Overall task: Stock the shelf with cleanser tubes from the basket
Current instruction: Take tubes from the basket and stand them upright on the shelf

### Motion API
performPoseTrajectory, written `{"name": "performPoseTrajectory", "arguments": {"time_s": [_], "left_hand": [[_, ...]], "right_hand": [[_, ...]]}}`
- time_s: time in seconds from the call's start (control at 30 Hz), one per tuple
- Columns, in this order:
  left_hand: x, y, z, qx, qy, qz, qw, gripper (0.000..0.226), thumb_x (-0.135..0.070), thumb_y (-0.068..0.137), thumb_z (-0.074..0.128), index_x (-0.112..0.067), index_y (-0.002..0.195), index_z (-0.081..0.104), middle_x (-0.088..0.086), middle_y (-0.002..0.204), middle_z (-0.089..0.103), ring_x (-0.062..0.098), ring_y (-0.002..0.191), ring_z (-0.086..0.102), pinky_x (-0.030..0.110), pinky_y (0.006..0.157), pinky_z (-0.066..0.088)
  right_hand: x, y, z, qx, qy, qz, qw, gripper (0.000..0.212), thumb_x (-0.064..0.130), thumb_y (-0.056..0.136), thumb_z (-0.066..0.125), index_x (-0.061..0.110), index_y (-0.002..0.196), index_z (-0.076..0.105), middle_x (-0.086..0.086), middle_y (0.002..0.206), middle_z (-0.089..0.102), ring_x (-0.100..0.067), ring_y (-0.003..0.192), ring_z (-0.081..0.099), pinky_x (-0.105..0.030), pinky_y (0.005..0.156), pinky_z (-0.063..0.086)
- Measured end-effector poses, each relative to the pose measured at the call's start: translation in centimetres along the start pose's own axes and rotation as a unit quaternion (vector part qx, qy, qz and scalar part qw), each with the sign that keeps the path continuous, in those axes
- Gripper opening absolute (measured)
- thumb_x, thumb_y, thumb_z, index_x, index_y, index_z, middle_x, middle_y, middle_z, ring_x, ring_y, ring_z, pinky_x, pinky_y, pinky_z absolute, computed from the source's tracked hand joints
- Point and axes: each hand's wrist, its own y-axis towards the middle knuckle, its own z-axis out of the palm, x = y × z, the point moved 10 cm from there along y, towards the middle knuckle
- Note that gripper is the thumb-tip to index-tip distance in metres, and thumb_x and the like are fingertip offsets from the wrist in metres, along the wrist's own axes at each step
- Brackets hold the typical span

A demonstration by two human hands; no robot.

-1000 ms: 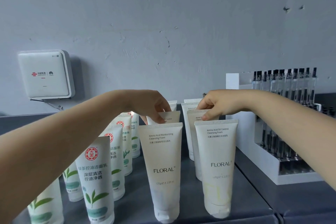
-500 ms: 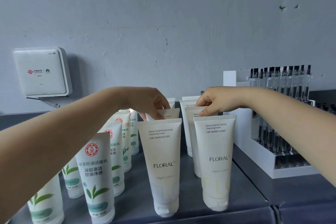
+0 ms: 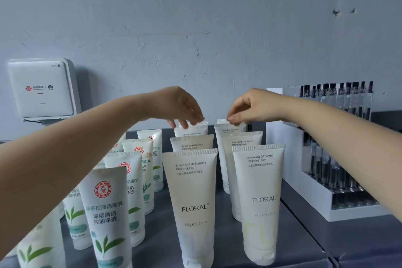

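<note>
Both hands were up near mid-frame over the back of the Floral rows. Left hand (image 3: 178, 105) hung with fingers loose and a bit curled, tips just at the crimped top of the back left tube (image 3: 192, 130), not really gripping it as far as I could tell. Right hand (image 3: 250, 105) had thumb and fingers pinched close together right above the back right tube (image 3: 228, 131); contact was hard to call. Tubes were cream-white, standing cap-down on the grey shelf (image 3: 300, 235), with green-tea tubes (image 3: 106, 213) at lower left.
</note>
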Motion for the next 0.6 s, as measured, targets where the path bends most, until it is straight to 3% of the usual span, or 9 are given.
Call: {"name": "performPoseTrajectory", "arguments": {"time_s": [0.07, 0.13, 0.23, 0.33, 0.43, 0.5, 0.57, 0.6], "left_hand": [[-0.1, 0.8, -1.5, -0.041, 0.024, 0.010, 0.999, 0.013, -0.018, 0.085, 0.063, -0.020, 0.096, 0.070, -0.007, 0.084, 0.069, 0.006, 0.071, 0.063, 0.024, 0.070, 0.053], [0.6, 1.8, -1.6, -0.036, 0.073, 0.002, 0.997, 0.019, -0.023, 0.085, 0.065, -0.018, 0.103, 0.068, -0.002, 0.090, 0.069, 0.006, 0.070, 0.059, 0.021, 0.067, 0.049], [2.1, 3.1, -0.2, 0.024, 0.129, -0.019, 0.991, 0.026, -0.027, 0.084, 0.067, -0.017, 0.108, 0.065, 0.002, 0.104, 0.069, 0.014, 0.085, 0.062, 0.023, 0.075, 0.048], [3.2, 3.9, 1.5, 0.075, 0.162, -0.030, 0.983, 0.030, -0.029, 0.084, 0.066, -0.018, 0.112, 0.063, -0.002, 0.107, 0.067, 0.018, 0.100, 0.062, 0.029, 0.092, 0.046], [3.9, 4.3, 2.9, 0.114, 0.195, -0.033, 0.973, 0.033, -0.026, 0.086, 0.064, -0.017, 0.117, 0.060, -0.004, 0.105, 0.061, 0.023, 0.101, 0.062, 0.030, 0.089, 0.049], [4.3, 4.6, 3.8, 0.145, 0.207, -0.029, 0.967, 0.030, -0.019, 0.088, 0.062, -0.015, 0.117, 0.060, 0.000, 0.108, 0.062, 0.018, 0.089, 0.061, 0.027, 0.081, 0.052], [4.3, 4.7, 4.3, 0.161, 0.207, -0.020, 0.965, 0.023, -0.014, 0.088, 0.062, -0.015, 0.111, 0.062, 0.001, 0.111, 0.066, 0.012, 0.080, 0.059, 0.028, 0.085, 0.053], [4.2, 4.8, 4.4, 0.162, 0.206, -0.015, 0.965, 0.018, -0.014, 0.088, 0.062, -0.018, 0.105, 0.064, 0.000, 0.110, 0.067, 0.009, 0.077, 0.059, 0.029, 0.088, 0.052]], "right_hand": [[-0.2, 1.0, -1.4, -0.040, -0.017, 0.001, 0.999, 0.005, 0.023, 0.084, 0.067, 0.020, 0.087, 0.070, -0.001, 0.088, 0.072, -0.014, 0.082, 0.064, -0.034, 0.083, 0.051], [-0.7, 1.9, -1.6, -0.039, -0.045, 0.008, 0.998, 0.006, 0.023, 0.083, 0.068, 0.023, 0.089, 0.068, 0.003, 0.092, 0.070, -0.018, 0.091, 0.064, -0.032, 0.088, 0.048], [-2.0, 3.1, -0.4, 0.012, -0.101, 0.037, 0.994, 0.018, 0.026, 0.083, 0.068, 0.021, 0.100, 0.066, 0.008, 0.094, 0.065, -0.010, 0.091, 0.059, -0.023, 0.087, 0.044], [-2.9, 3.9, 1.1, 0.063, -0.135, 0.053, 0.987, 0.029, 0.027, 0.082, 0.068, 0.018, 0.110, 0.064, 0.010, 0.094, 0.061, -0.010, 0.094, 0.058, -0.025, 0.090, 0.046], [-3.4, 4.3, 2.4, 0.098, -0.146, 0.056, 0.983, 0.029, 0.023, 0.085, 0.066, 0.017, 0.113, 0.062, 0.009, 0.096, 0.060, -0.010, 0.093, 0.056, -0.022, 0.087, 0.042], [-3.9, 4.6, 3.4, 0.126, -0.147, 0.056, 0.979, 0.019, 0.018, 0.086, 0.064, 0.018, 0.105, 0.064, 0.009, 0.090, 0.062, -0.011, 0.089, 0.057, -0.024, 0.083, 0.044], [-4.4, 4.7, 4.1, 0.143, -0.136, 0.057, 0.979, 0.008, 0.013, 0.087, 0.063, 0.021, 0.088, 0.064, 0.011, 0.079, 0.064, -0.015, 0.083, 0.061, -0.029, 0.082, 0.050], [-4.5, 4.8, 4.2, 0.145, -0.130, 0.058, 0.979, 0.013, 0.012, 0.086, 0.063, 0.023, 0.081, 0.063, 0.012, 0.076, 0.064, -0.016, 0.081, 0.063, -0.030, 0.082, 0.051]]}}
